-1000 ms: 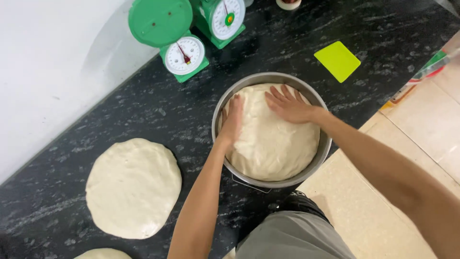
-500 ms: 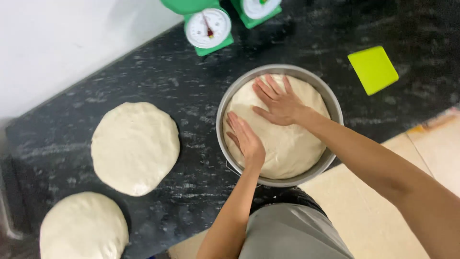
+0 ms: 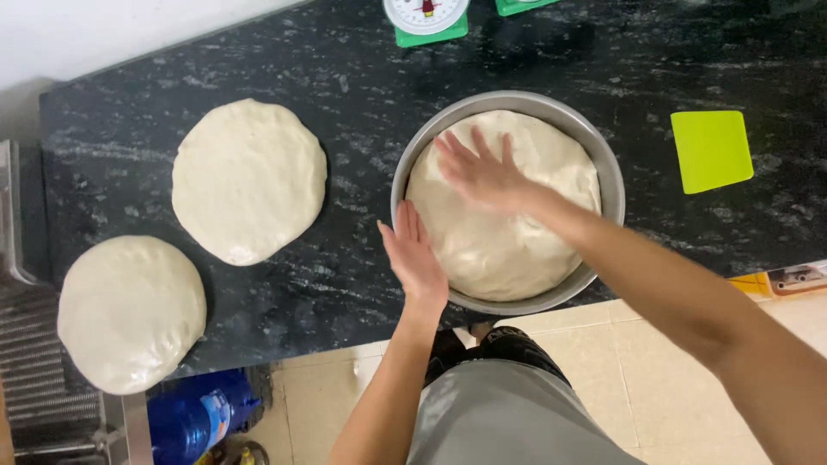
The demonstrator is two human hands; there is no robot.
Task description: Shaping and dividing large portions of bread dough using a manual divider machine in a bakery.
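The left hand [image 3: 415, 254] has slid to the pan [image 3: 517, 103] rim, grip apart; right hand [image 3: 482, 170] stays flat, fingers spread, on dough [image 3: 500, 241].

A round white scale dial [image 3: 425, 12] in a green housing stands at the far edge of the bench [image 3: 345, 284], cut off by the frame. On the floor at the near left, a blue bottle [image 3: 194, 418] carries a pale label, possibly paper. At the right edge lies a colourful printed package [image 3: 788, 280], only partly seen.

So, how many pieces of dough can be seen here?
3: one dough in the metal pan under the right hand, two flat rounds on the counter at centre left and far left.
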